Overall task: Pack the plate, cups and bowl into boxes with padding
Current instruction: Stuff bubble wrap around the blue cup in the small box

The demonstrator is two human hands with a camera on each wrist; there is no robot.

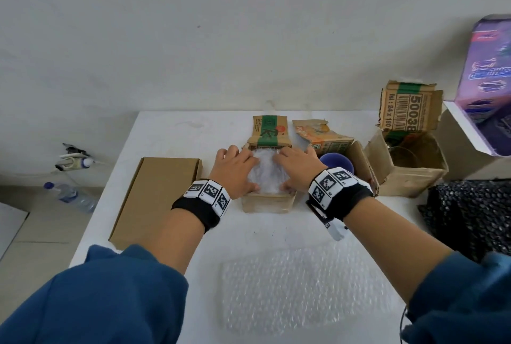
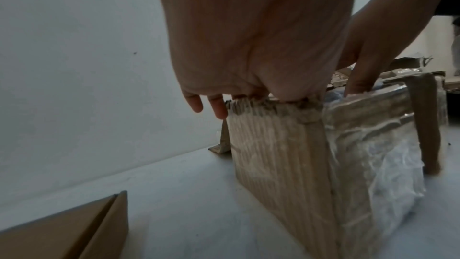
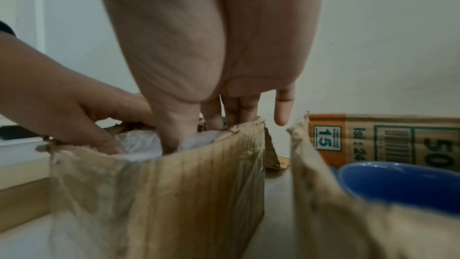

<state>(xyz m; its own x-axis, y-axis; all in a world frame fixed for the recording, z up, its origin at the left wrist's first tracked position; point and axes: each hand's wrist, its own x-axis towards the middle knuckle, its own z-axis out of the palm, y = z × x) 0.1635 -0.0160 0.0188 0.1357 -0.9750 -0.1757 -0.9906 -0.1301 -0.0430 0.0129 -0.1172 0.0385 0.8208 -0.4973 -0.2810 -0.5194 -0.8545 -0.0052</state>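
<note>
A small open cardboard box (image 1: pixel 267 202) stands mid-table with clear bubble wrap (image 1: pixel 265 171) bunched inside it. My left hand (image 1: pixel 235 169) and right hand (image 1: pixel 297 169) both press down on that wrap with spread fingers, one from each side. The right wrist view shows my right hand's (image 3: pixel 211 46) thumb pushed into the wrap (image 3: pixel 139 141) behind the box's wall (image 3: pixel 186 194). What lies under the wrap is hidden. A blue cup (image 1: pixel 336 161) (image 3: pixel 398 182) sits in the box just to the right. A clear glass (image 1: pixel 403 155) sits in a third box (image 1: pixel 409 177).
A flat closed carton (image 1: pixel 157 197) lies left of my hands. A loose bubble wrap sheet (image 1: pixel 298 288) covers the table's near side. A dark dotted sheet (image 1: pixel 470 213) and a purple box (image 1: pixel 486 81) are at the right. On the floor lies a water bottle (image 1: pixel 69 195).
</note>
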